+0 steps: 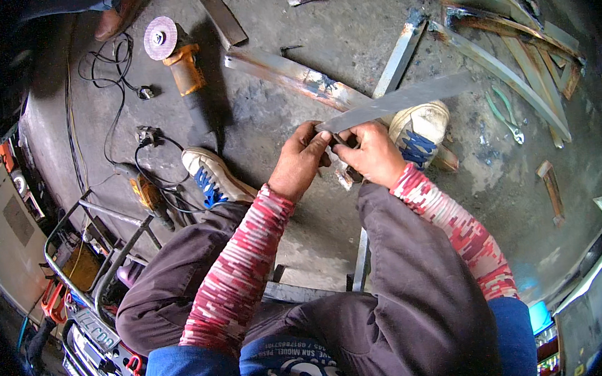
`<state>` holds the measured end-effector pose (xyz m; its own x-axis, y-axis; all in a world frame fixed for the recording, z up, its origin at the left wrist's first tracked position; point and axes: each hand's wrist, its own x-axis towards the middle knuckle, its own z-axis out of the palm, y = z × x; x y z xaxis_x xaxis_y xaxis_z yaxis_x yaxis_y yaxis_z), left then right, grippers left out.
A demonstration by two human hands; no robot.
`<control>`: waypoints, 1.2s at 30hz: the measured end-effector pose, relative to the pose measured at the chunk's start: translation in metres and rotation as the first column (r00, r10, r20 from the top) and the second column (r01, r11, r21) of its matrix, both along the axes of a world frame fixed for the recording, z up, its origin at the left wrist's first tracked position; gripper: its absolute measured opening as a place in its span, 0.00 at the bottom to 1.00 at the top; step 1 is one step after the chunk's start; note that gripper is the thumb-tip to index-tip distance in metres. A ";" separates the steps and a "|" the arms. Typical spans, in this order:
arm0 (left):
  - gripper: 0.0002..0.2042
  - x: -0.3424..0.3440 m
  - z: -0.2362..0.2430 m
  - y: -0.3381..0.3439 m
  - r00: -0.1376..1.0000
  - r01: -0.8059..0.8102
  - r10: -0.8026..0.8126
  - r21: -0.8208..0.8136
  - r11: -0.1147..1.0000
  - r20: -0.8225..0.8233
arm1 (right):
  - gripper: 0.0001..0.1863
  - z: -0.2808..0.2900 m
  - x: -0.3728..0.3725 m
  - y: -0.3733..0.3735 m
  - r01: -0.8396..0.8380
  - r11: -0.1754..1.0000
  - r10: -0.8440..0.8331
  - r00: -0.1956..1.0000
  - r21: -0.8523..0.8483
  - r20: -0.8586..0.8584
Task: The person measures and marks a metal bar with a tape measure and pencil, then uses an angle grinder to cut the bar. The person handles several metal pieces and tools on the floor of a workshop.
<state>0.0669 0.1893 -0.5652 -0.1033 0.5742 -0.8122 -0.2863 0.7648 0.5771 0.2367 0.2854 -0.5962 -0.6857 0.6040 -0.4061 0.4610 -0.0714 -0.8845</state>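
Angle grinder (pixel 188 76) laid on floor (pixel 255 110), left. Left hand (pixel 299 163): fingers closed, grey metal strip (pixel 408 98) pinched by its left end. Strip held above floor, pointed right. Right hand (pixel 373 156): fingers curled under strip; can't tell whether it's gripped. Green pliers (pixel 506 115) seen far right.

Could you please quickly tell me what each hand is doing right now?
Left hand: closed, at the near end of the flat grey metal strip.
Right hand: curled beside that end; its exact grip cannot be told.
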 end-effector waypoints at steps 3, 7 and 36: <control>0.16 -0.009 -0.011 0.002 0.998 0.026 -0.025 -0.007 1.000 0.057 | 0.16 -0.006 0.003 0.027 -0.126 0.971 0.141 0.988 -0.201 0.062; 0.13 -0.030 -0.037 0.001 0.991 -0.125 0.126 -0.023 0.992 0.036 | 0.19 -0.006 0.000 0.057 0.266 0.824 -0.419 0.881 -0.500 -0.221; 0.08 -0.006 -0.079 0.034 0.867 -0.498 0.471 -0.274 0.823 -0.162 | 0.15 -0.014 -0.053 0.081 -0.026 0.949 0.011 0.999 0.314 0.049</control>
